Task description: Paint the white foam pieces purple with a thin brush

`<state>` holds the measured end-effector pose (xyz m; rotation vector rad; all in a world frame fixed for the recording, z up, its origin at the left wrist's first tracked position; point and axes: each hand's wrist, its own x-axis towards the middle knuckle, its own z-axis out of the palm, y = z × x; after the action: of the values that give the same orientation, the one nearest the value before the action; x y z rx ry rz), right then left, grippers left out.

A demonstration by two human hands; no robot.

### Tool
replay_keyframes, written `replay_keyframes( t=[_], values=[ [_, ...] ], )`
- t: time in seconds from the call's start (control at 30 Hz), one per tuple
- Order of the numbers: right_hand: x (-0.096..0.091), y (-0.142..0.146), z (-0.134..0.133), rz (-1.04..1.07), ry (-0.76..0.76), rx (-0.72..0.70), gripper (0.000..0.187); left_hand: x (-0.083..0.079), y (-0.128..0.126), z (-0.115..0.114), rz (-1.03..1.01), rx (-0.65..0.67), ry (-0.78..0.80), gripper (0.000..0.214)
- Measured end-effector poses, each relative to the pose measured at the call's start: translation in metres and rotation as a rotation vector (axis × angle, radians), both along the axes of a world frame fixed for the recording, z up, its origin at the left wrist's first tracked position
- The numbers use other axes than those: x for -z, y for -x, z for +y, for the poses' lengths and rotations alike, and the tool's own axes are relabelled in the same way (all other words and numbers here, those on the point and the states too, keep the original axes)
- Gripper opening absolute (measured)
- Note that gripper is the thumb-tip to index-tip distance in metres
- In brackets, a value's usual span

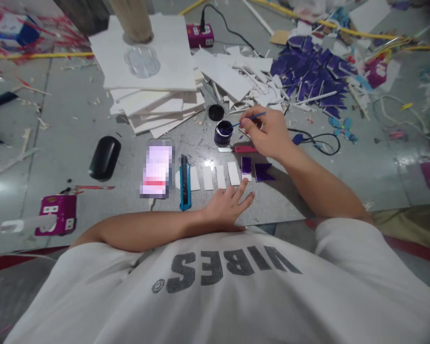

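Note:
My right hand [267,131] pinches a thin blue paintbrush [252,118], whose tip reaches into a small open pot of purple paint [223,132]. My left hand [229,205] lies flat on the grey floor with its fingers spread, the fingertips touching a half-painted strip [246,168]. A row of several white strips [215,177] lies beside it, and a fully purple piece [264,172] sits at the row's right end. The pot's black lid [216,112] rests just behind the pot.
A blue utility knife [185,184], a lit phone [156,171] and a black case [105,157] lie left of the strips. Stacked white boards [154,76], white offcuts [243,81] and purple pieces [308,76] fill the back. A magenta power strip [56,215] sits at left.

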<state>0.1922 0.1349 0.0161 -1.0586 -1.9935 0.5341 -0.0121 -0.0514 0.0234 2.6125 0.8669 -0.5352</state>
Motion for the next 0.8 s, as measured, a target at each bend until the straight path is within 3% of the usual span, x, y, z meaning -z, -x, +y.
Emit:
replay_keyframes(
  t=[0.17, 0.37, 0.6, 0.8],
  values=[
    [-0.015, -0.021, -0.012, 0.192, 0.067, -0.024, 0.057, 0.000, 0.003, 0.000, -0.021, 0.007, -0.012, 0.115],
    [-0.024, -0.050, -0.046, 0.436, 0.035, -0.079, 0.028, 0.007, 0.008, -0.005, -0.084, 0.009, -0.091, 0.118],
    [-0.018, -0.069, -0.076, 0.228, -0.018, -0.303, 0.023, 0.005, 0.011, -0.008, -0.116, 0.003, -0.145, 0.115],
    [-0.001, -0.072, -0.074, 0.110, -0.254, -0.243, 0.030, 0.005, 0.012, -0.007, -0.116, 0.000, -0.149, 0.114]
  ],
)
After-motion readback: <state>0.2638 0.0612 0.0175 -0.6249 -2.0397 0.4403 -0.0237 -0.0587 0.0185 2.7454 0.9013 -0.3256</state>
